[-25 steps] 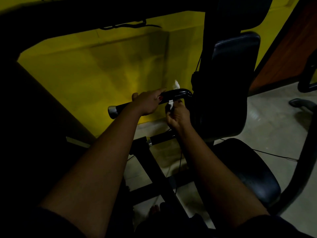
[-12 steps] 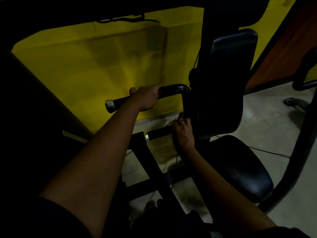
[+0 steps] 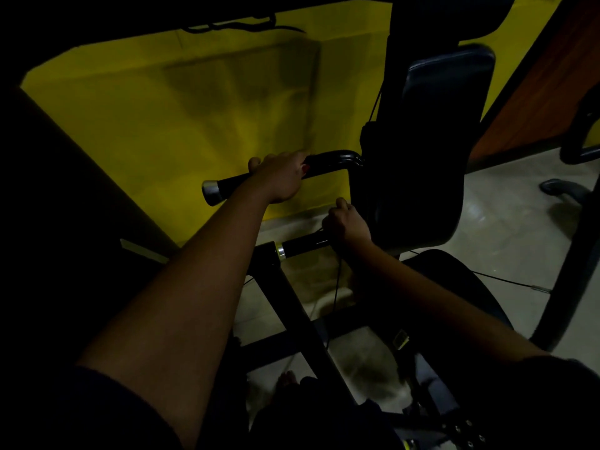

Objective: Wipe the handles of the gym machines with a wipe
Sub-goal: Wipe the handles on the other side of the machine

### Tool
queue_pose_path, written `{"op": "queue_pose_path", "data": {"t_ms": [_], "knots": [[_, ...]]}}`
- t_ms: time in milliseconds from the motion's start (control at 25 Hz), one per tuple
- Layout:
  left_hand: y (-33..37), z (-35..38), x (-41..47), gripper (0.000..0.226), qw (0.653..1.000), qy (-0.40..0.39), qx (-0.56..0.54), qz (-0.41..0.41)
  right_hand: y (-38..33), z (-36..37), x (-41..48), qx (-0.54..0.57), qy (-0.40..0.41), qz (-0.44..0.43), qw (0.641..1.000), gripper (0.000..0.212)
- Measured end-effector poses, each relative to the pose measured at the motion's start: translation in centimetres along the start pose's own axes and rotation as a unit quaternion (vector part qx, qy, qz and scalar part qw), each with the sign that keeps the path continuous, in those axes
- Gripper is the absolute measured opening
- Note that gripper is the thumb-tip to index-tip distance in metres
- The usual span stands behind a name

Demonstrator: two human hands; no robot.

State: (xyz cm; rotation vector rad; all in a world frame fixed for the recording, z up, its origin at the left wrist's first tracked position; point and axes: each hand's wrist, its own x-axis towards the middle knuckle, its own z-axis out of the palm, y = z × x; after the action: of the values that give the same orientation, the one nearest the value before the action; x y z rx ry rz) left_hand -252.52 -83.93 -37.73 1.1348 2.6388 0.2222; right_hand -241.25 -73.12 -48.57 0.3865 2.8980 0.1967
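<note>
A black upper handle [image 3: 331, 162] with a silver end cap juts left from the gym machine. My left hand [image 3: 281, 180] is wrapped around its middle. Below it, a shorter black lower handle [image 3: 302, 246] with a silver collar sticks out to the left. My right hand [image 3: 345, 224] is closed at the inner end of this lower handle, next to the seat pad. The white wipe is hidden; I cannot see it in the dim light.
The black backrest pad [image 3: 438, 125] and round seat [image 3: 454, 287] stand to the right. A black frame bar [image 3: 292, 306] runs down toward my feet. A yellow wall [image 3: 194, 108] is behind, a brown door [image 3: 558, 92] at right, and pale floor [image 3: 506, 228].
My right hand dropped from the bend of the upper handle, where a white wipe showed, down to the lower handle. My left hand kept its grip on the upper handle.
</note>
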Motion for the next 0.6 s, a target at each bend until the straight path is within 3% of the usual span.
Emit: {"op": "queue_pose_path", "data": {"t_ms": [120, 200, 320, 440, 520, 600], "knots": [[0.1, 0.0, -0.1, 0.044, 1.000, 0.002, 0.008, 0.000, -1.8, -1.4, 2.1, -0.046, -0.110, 0.034, 0.992, 0.036], [0.2, -0.1, -0.2, 0.044, 1.000, -0.001, 0.012, -0.005, -3.2, -2.4, 3.6, 0.010, -0.154, 0.036, 0.987, 0.037], [0.3, -0.2, -0.1, 0.045, 1.000, -0.006, 0.014, -0.006, -6.7, -3.9, 3.2, 0.074, -0.130, -0.046, 0.988, 0.024], [0.1, -0.2, 0.0, 0.044, 1.000, -0.007, 0.010, 0.000, -9.2, -1.4, 0.3, 0.095, 0.075, -0.136, 0.983, 0.014], [0.0, -0.1, 0.0, 0.043, 1.000, -0.003, 0.008, 0.004, -8.0, 2.3, -1.6, 0.138, 0.218, -0.155, 0.954, 0.032], [0.0, 0.0, 0.0, 0.042, 1.000, 0.002, 0.009, 0.007, -5.9, 4.8, -3.6, 0.184, 0.293, -0.162, 0.924, 0.041]]}}
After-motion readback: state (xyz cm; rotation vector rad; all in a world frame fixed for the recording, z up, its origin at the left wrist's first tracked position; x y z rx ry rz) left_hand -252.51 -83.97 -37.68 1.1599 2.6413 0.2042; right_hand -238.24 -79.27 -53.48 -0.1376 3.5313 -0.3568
